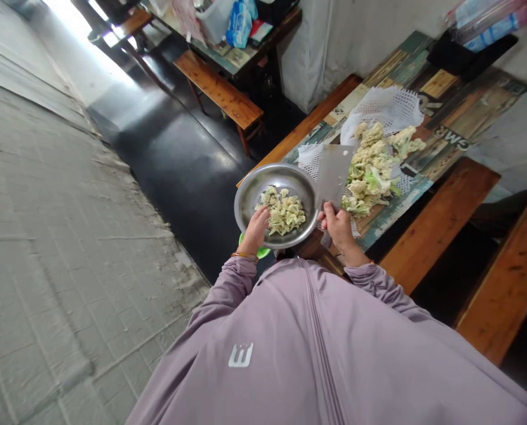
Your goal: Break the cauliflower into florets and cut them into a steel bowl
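A cleaver (333, 171) with a broad grey blade is gripped in my right hand (338, 226), blade pointing up and away from me beside the metal bowl's right rim. The wide steel bowl (244, 189) holds cut cauliflower florets (288, 213). Over its lower left rim reaches my left hand (257, 229), fingers stretched out and close together at the edge of the florets; I see nothing held in it. Right of the blade, larger cauliflower pieces (372, 165) with some green leaves lie heaped on white foam netting (390, 106) on the table.
The patchwork wooden table (458, 121) carries a black container (471, 56) at its far end. Wooden benches (441, 221) flank it. Part of a green object (262, 252) shows under the bowl. Farther off, another bench (219, 88) stands by a loaded table. A grey wall (68, 248) fills the left.
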{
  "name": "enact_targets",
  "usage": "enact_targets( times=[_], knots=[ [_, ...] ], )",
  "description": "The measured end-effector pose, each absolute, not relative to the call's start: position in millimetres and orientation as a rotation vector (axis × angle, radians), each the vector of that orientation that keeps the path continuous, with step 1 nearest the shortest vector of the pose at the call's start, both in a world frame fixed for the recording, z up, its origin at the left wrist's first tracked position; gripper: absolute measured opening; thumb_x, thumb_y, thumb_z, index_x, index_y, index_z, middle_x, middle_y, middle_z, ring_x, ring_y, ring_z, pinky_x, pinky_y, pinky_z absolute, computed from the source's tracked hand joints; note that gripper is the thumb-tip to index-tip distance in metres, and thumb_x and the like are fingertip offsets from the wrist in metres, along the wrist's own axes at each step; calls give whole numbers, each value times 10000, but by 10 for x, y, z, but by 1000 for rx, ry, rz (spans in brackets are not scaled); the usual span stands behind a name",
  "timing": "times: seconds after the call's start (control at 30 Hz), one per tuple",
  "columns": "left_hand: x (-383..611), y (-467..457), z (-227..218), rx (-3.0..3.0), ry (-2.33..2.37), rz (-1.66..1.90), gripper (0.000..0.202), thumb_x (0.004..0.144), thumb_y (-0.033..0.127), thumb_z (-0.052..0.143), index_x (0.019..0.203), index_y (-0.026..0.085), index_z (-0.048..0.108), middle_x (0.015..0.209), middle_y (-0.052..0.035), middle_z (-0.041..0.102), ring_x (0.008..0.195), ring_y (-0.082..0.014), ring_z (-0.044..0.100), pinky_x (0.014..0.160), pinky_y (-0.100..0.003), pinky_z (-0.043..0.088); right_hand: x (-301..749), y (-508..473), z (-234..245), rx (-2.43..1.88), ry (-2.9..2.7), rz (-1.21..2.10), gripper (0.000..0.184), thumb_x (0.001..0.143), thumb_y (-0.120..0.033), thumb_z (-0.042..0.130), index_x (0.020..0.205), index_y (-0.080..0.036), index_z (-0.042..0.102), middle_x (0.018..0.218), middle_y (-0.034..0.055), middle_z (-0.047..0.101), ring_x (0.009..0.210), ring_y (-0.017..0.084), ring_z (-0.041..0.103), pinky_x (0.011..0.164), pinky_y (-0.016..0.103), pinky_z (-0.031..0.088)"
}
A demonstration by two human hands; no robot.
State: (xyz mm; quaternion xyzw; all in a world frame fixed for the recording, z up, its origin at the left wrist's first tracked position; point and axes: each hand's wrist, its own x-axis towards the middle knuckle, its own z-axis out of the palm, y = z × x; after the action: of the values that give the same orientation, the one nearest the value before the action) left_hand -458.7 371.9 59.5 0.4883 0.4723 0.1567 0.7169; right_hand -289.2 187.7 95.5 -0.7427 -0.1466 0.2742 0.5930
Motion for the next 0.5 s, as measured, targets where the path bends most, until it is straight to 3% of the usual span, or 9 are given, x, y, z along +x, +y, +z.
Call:
enact_targets(
  times=[0.17,0.37,0.5],
  knots=[
    [-4080,3643,601,1417,962,335,331,772,406,691,999,166,706,952,-86,701,878,-206,621,818,-324,458,-2673,1533,961,-1767,-168,435,549,909,-673,487,619,-218,588,480,-6,550,413,118,489,486,274,432],
    [-3191,3391,696,1915,645,225,155,756,193,672,899,193,733,993,-109,675,1034,-283,554,1014,-406,368,-2502,1156,946,-1779,4,298,519,917,-624,499,616,-210,586,448,-29,520,411,109,493,506,254,441],
    [-2757,3171,605,2349,264,-69,108,787,159,603,819,183,704,964,-155,657,1062,-327,510,1028,-475,319,-2503,1059,912,-1816,12,321,513,906,-615,518,606,-207,598,429,-30,516,412,111,503,527,252,451]
  ],
)
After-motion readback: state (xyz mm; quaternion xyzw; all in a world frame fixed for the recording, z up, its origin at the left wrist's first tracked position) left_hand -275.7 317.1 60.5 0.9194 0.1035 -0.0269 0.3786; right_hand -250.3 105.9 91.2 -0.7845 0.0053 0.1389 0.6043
